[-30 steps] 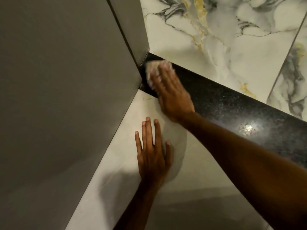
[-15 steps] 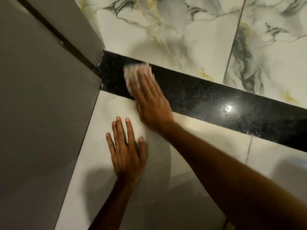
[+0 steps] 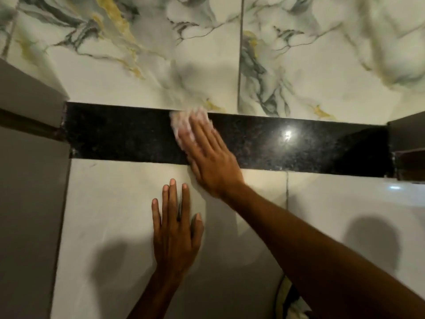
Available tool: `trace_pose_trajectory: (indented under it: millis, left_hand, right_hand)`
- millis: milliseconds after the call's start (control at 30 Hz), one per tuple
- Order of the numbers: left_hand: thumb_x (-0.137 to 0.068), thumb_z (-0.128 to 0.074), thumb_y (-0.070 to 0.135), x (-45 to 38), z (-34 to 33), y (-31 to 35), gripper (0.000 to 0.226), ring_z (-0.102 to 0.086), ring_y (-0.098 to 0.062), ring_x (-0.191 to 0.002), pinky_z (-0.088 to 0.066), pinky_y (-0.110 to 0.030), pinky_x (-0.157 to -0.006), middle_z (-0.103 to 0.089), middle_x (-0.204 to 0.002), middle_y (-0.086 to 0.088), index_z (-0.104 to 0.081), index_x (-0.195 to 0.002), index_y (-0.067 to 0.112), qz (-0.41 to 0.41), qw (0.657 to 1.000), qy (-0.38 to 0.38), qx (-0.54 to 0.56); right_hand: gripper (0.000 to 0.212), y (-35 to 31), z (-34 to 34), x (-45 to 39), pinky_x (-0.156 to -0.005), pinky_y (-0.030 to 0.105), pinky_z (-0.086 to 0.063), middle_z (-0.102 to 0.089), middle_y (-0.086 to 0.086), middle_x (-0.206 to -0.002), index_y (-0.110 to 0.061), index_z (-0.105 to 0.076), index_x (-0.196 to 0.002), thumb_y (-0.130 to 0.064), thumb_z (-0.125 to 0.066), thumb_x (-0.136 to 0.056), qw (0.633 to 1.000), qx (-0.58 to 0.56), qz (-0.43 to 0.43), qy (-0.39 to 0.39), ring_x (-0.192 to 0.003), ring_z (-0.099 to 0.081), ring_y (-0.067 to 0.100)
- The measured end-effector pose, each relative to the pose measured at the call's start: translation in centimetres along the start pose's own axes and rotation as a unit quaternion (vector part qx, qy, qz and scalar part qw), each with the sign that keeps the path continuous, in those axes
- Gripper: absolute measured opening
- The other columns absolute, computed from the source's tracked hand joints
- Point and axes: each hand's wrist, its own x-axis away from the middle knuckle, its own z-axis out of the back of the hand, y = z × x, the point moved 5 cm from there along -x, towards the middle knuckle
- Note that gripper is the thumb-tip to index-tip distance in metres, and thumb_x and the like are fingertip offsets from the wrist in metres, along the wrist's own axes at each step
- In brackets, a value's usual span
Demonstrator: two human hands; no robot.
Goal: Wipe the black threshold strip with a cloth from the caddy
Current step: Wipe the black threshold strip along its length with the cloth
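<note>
The black speckled threshold strip [image 3: 119,132] runs left to right across the floor between grey door jambs. My right hand [image 3: 210,157] lies flat across the strip near its middle and presses a small whitish cloth [image 3: 181,122] onto it; the cloth shows past the fingertips and is blurred. My left hand [image 3: 174,229] rests flat on the plain white floor tile just in front of the strip, fingers spread, holding nothing. The caddy is out of sight.
A grey wall or door frame [image 3: 30,203] stands on the left, and another dark jamb [image 3: 407,146] closes the strip's right end. Marbled tiles [image 3: 161,54] lie beyond the strip. A bright light glint [image 3: 287,134] sits on the strip right of my hand.
My right hand has slid the cloth to the right along the strip, from its left end by the door frame to near the middle. The camera has swung right; my left hand stays planted.
</note>
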Motion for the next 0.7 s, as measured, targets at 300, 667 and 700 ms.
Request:
trace_pose_trajectory:
  millis: [300, 667, 700]
  left_hand:
    - [-0.108, -0.037, 0.044, -2.2, -1.6, 5.9, 0.076, -0.012, -0.033, -0.171, -0.011, -0.056, -0.138, -0.011, -0.184, -0.016, -0.017, -0.175, 0.016, -0.100, 0.995, -0.014, 0.006]
    - [-0.109, -0.035, 0.046, -3.8, -1.6, 9.1, 0.075, -0.013, -0.034, -0.170, -0.013, -0.058, -0.138, -0.012, -0.183, -0.018, -0.016, -0.175, 0.015, -0.160, 0.986, -0.046, 0.030]
    - [-0.109, -0.035, 0.046, -3.9, -1.7, 9.3, 0.076, -0.013, -0.034, -0.170, -0.012, -0.057, -0.138, -0.011, -0.184, -0.017, -0.015, -0.175, 0.015, -0.164, 0.985, -0.047, 0.032]
  right_hand:
    - [0.069, 13.5, 4.6, 6.6, -0.140, 0.053, -0.012, 0.001, 0.016, -0.182, -0.020, -0.013, -0.173, -0.046, -0.035, -0.114, 0.958, -0.009, -0.277, 0.069, -0.170, 0.000, 0.032]
    - [0.069, 17.2, 5.4, 17.7, -0.135, 0.055, -0.028, 0.005, 0.015, -0.182, -0.018, -0.004, -0.173, -0.040, -0.035, -0.115, 0.946, 0.022, -0.316, 0.065, -0.170, -0.003, 0.032]
    - [0.070, 19.1, 6.1, 16.9, -0.136, 0.056, -0.027, 0.005, 0.018, -0.182, -0.018, -0.001, -0.173, -0.041, -0.033, -0.116, 0.931, 0.028, -0.355, 0.081, -0.170, -0.003, 0.033]
